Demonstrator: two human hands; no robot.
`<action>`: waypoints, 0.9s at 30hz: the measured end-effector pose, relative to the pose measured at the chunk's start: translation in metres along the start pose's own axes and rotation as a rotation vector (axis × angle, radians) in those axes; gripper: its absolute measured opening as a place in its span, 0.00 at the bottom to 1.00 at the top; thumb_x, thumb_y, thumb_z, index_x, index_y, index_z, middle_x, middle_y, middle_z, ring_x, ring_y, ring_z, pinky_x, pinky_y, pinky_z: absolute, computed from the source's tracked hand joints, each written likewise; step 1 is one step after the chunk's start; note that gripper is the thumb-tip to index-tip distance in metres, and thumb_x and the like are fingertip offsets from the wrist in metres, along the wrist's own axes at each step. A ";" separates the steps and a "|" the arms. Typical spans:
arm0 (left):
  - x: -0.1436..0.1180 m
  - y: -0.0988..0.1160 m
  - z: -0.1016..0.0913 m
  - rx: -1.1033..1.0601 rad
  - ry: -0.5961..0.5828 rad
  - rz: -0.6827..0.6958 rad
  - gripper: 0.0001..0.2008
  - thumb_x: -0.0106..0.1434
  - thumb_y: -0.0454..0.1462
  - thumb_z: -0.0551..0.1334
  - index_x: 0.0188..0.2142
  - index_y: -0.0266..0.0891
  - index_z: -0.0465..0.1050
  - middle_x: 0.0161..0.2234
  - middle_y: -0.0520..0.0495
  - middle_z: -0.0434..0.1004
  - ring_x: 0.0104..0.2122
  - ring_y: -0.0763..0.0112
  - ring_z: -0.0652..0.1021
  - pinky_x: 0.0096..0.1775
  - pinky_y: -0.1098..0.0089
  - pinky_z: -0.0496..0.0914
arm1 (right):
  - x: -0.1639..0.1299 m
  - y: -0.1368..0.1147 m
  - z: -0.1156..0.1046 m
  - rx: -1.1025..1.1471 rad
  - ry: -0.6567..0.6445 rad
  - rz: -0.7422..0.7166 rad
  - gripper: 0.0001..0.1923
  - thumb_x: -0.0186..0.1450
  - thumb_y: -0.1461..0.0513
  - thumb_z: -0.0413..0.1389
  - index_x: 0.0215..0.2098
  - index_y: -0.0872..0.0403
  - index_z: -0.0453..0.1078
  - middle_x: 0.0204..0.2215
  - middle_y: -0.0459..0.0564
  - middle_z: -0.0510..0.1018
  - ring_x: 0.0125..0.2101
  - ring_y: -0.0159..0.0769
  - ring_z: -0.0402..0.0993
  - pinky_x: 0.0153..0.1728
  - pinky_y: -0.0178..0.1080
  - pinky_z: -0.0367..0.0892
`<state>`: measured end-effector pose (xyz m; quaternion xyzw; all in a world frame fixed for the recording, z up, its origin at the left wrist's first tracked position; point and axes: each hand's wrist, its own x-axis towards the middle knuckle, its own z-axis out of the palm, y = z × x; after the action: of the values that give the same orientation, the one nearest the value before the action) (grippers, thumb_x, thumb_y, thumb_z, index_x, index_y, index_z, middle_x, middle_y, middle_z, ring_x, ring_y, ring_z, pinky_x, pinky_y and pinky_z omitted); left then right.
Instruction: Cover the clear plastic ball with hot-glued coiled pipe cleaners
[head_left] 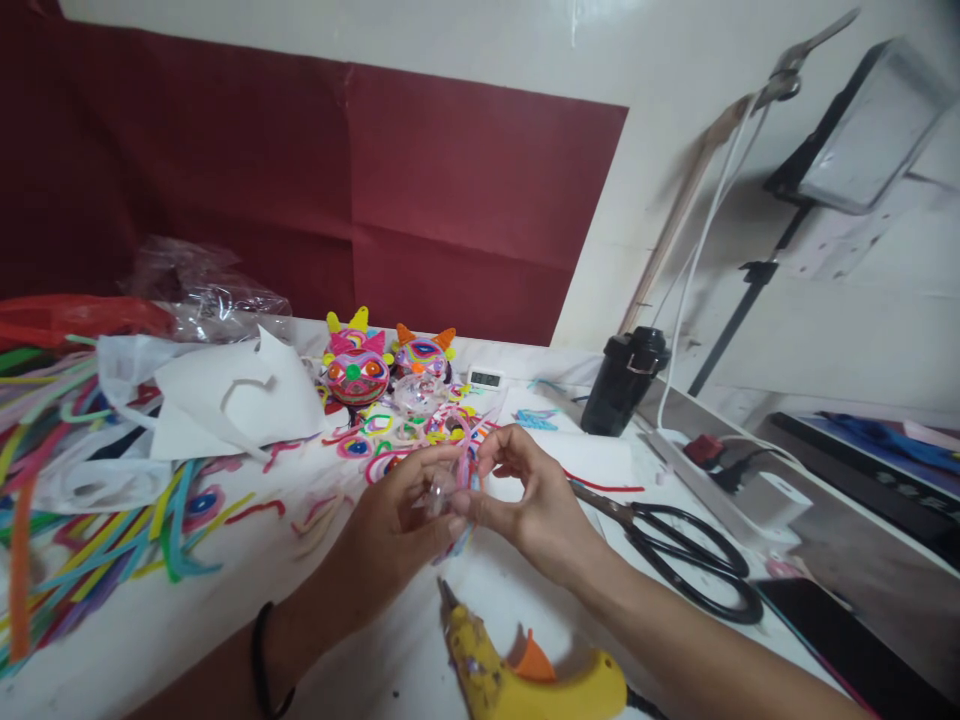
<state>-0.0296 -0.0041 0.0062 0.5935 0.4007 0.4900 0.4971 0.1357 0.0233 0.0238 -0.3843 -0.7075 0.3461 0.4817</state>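
Head view shows both hands meeting over the white bench (225, 620): the left hand (397, 530) pinches a small clear ball (441, 492) between thumb and fingertips, steadying it, while the right hand (525, 500) closes its fingers on a pink-and-blue chenille strip (466, 470) laid against that ball (the strip's lower end hangs below the fingers). A yellow glue gun (525, 680) lies just beneath them, nozzle towards the hands and within easy reach; black scissors (690, 560) rest to the right, two finished colourful balls (356, 365) stand behind, and loose chenille stems (90, 540) spread out on the left.
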 end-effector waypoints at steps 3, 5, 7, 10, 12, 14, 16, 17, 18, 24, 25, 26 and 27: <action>0.000 -0.002 -0.002 0.021 -0.023 0.009 0.23 0.57 0.38 0.65 0.53 0.44 0.66 0.36 0.51 0.73 0.34 0.69 0.74 0.33 0.71 0.68 | -0.001 -0.003 0.000 0.012 -0.003 0.022 0.20 0.51 0.58 0.65 0.35 0.52 0.61 0.28 0.42 0.67 0.32 0.37 0.65 0.40 0.44 0.58; 0.000 -0.002 -0.002 0.014 -0.035 0.023 0.23 0.58 0.38 0.65 0.53 0.46 0.65 0.35 0.53 0.72 0.34 0.70 0.73 0.33 0.72 0.68 | -0.001 -0.005 -0.002 0.019 -0.012 0.025 0.20 0.51 0.58 0.66 0.36 0.52 0.61 0.28 0.42 0.67 0.31 0.37 0.65 0.40 0.45 0.58; 0.001 -0.001 -0.002 0.012 -0.049 0.046 0.23 0.58 0.37 0.64 0.53 0.47 0.65 0.35 0.53 0.72 0.33 0.72 0.72 0.33 0.72 0.67 | 0.000 -0.006 -0.003 0.038 -0.023 0.027 0.20 0.51 0.58 0.65 0.36 0.52 0.61 0.28 0.42 0.67 0.31 0.37 0.65 0.40 0.45 0.58; 0.002 0.003 -0.002 0.068 -0.050 0.085 0.22 0.59 0.36 0.63 0.53 0.46 0.64 0.36 0.53 0.71 0.32 0.72 0.72 0.34 0.72 0.67 | 0.002 -0.006 -0.006 0.090 -0.027 0.029 0.19 0.53 0.58 0.64 0.36 0.52 0.60 0.27 0.42 0.68 0.31 0.38 0.65 0.40 0.45 0.59; 0.002 0.005 -0.001 0.123 -0.038 0.100 0.23 0.58 0.35 0.63 0.54 0.45 0.64 0.36 0.53 0.71 0.32 0.72 0.71 0.34 0.71 0.66 | 0.004 -0.006 -0.008 0.113 -0.024 0.018 0.18 0.54 0.58 0.63 0.36 0.52 0.60 0.26 0.42 0.69 0.31 0.38 0.66 0.39 0.45 0.60; 0.001 0.005 -0.002 0.158 -0.033 0.106 0.23 0.58 0.35 0.62 0.54 0.44 0.64 0.36 0.52 0.71 0.32 0.71 0.72 0.35 0.70 0.66 | 0.005 -0.004 -0.009 0.122 -0.019 0.011 0.17 0.54 0.59 0.63 0.36 0.52 0.60 0.26 0.42 0.69 0.30 0.38 0.65 0.39 0.45 0.60; 0.000 0.003 -0.002 0.181 -0.034 0.114 0.23 0.59 0.34 0.61 0.54 0.44 0.64 0.35 0.53 0.70 0.33 0.71 0.72 0.37 0.70 0.67 | 0.006 -0.002 -0.010 0.125 -0.017 0.015 0.16 0.55 0.60 0.62 0.36 0.52 0.60 0.25 0.42 0.69 0.30 0.37 0.65 0.38 0.44 0.60; 0.000 0.001 -0.003 0.192 -0.035 0.121 0.23 0.59 0.34 0.61 0.54 0.45 0.63 0.34 0.53 0.69 0.33 0.70 0.72 0.37 0.69 0.67 | 0.006 -0.002 -0.010 0.123 -0.016 0.021 0.16 0.55 0.61 0.62 0.36 0.52 0.60 0.24 0.41 0.69 0.29 0.37 0.65 0.37 0.44 0.60; 0.001 -0.001 -0.004 0.200 -0.034 0.129 0.22 0.60 0.34 0.61 0.54 0.46 0.63 0.34 0.53 0.69 0.34 0.70 0.72 0.38 0.69 0.67 | 0.007 -0.002 -0.011 0.119 -0.016 0.028 0.15 0.55 0.61 0.61 0.36 0.52 0.59 0.24 0.41 0.69 0.28 0.36 0.65 0.37 0.44 0.59; 0.009 -0.001 -0.007 0.078 -0.011 0.149 0.23 0.58 0.37 0.65 0.52 0.47 0.65 0.31 0.55 0.70 0.32 0.70 0.72 0.35 0.71 0.66 | 0.010 -0.007 -0.016 0.190 -0.023 0.066 0.19 0.54 0.59 0.64 0.36 0.52 0.58 0.22 0.39 0.70 0.25 0.34 0.66 0.35 0.42 0.60; 0.010 0.001 -0.008 0.034 0.006 0.137 0.23 0.57 0.37 0.66 0.51 0.46 0.65 0.30 0.55 0.69 0.31 0.71 0.72 0.33 0.72 0.66 | 0.011 -0.007 -0.018 0.204 -0.020 0.067 0.20 0.54 0.58 0.64 0.36 0.51 0.58 0.22 0.39 0.70 0.25 0.34 0.67 0.35 0.41 0.61; 0.010 0.004 -0.008 -0.007 0.023 0.121 0.24 0.55 0.37 0.68 0.51 0.45 0.66 0.29 0.55 0.69 0.30 0.71 0.71 0.31 0.73 0.65 | 0.012 -0.006 -0.020 0.199 -0.008 0.059 0.20 0.54 0.57 0.64 0.35 0.51 0.58 0.22 0.39 0.70 0.25 0.34 0.67 0.34 0.41 0.61; 0.011 0.006 -0.008 -0.041 0.038 0.103 0.24 0.54 0.37 0.69 0.50 0.44 0.66 0.29 0.55 0.68 0.29 0.72 0.71 0.29 0.73 0.65 | 0.014 -0.004 -0.023 0.176 0.011 0.043 0.19 0.54 0.57 0.64 0.36 0.51 0.59 0.23 0.40 0.71 0.26 0.34 0.68 0.35 0.41 0.61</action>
<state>-0.0356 0.0066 0.0145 0.5939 0.3688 0.5342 0.4754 0.1530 0.0365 0.0399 -0.3575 -0.6632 0.4153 0.5098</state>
